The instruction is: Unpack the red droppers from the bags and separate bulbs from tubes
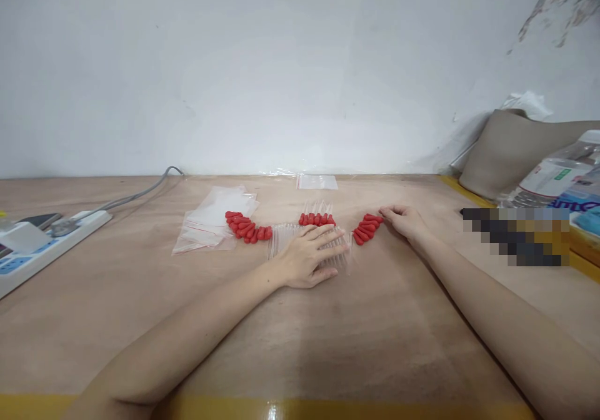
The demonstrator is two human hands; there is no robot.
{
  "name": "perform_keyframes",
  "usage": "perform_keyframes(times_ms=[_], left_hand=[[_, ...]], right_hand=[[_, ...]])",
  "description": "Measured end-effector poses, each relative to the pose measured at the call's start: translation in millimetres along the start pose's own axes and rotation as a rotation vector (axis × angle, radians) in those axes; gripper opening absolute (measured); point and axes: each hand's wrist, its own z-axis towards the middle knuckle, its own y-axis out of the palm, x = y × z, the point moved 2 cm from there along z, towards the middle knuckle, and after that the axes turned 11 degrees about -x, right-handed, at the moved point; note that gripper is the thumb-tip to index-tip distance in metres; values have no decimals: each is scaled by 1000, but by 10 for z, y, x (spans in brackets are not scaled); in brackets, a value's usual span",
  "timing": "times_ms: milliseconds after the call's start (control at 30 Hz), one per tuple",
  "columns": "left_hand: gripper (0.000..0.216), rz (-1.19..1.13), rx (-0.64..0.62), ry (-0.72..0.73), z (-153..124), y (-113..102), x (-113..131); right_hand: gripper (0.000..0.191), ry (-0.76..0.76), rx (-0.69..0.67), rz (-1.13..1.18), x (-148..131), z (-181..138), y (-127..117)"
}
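My left hand (312,257) lies flat with fingers spread over a row of thin clear tubes (284,235) in the middle of the table. Just beyond its fingers, several droppers with red bulbs (317,219) have their clear tips pointing toward the wall. A curved cluster of red bulbs (248,227) sits left of the tubes. Another group of red bulbs (367,229) lies to the right. My right hand (403,220) is closed in a pinch at that group's outer end, with fingertips touching a red bulb. The left palm hides part of the tubes.
Clear zip bags (210,220) are piled at left, and one bag (317,182) lies near the wall. A white power strip (56,245) with a grey cable (140,196) occupies the left edge. A plastic bottle (546,179) and a grey-brown object (497,151) stand at right.
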Motion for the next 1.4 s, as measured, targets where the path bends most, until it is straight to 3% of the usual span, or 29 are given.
perform_keyframes(times_ms=[133,333,400,633,833,1000,1200,1400], left_hand=[[43,35,-47,107,167,7,54],[22,176,-14,454,441,7,255],[22,200,13,461,462,39,238],[24,77,-6,228,430,211,112],[27,-73,31,27,419,107,76],[19,-14,143,-435,503,-30,-292],[12,24,-22,-338,627,2,-513],[10,12,67,-375,624,52,-460]], right_hand=[[37,-37,122,-65,-42,-32,-32],[39,-70,194,-133,-26,-68,-69],[39,-69,201,-127,16,-61,-76],[39,-74,203,-114,103,-8,-66],[37,-68,200,-124,86,-29,-57],[37,-58,202,-139,79,-40,-56],[36,-60,200,-169,88,-47,-55],[35,-72,195,-200,19,-95,-44]])
